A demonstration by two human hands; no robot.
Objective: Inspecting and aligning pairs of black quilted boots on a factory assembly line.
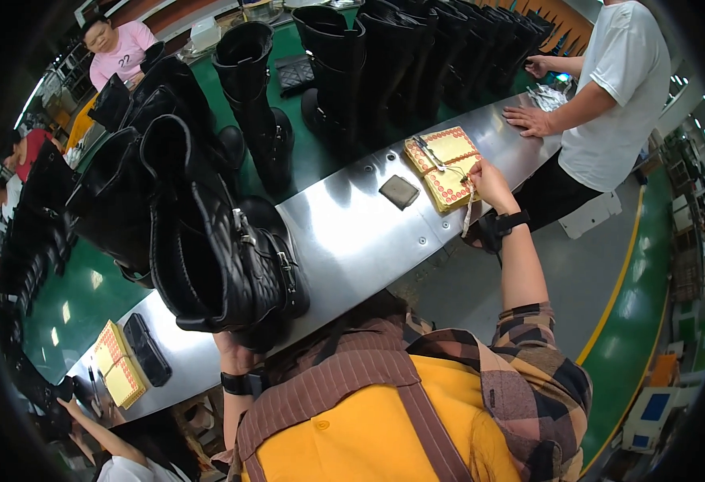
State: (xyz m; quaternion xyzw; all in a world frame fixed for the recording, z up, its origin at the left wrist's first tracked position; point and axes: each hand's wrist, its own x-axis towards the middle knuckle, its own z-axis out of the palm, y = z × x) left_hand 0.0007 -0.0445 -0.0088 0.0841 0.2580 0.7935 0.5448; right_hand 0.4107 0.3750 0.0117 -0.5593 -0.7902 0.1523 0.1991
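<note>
A tall black quilted boot (208, 241) with buckled straps stands at the near edge of the metal strip. My left hand (238, 352) is against its lower part; the boot hides the fingers. My right hand (491, 186), further right, is closed in a pinch over a stack of yellow cards (451, 161) with red printed borders. A pale strip (469, 215) hangs below its fingers, but what they grip is too small to make out. A thin dark tool (426, 151) and cord lie on the cards. Left of the stack sits a dark flat square pad (400, 192).
Rows of black boots (332, 72) fill the green table (308, 153). Another yellow card stack (118, 365) and a black phone-like object (147, 349) lie at left. A person in white (626, 88) rests a hand on the metal strip; others work at far left and lower left.
</note>
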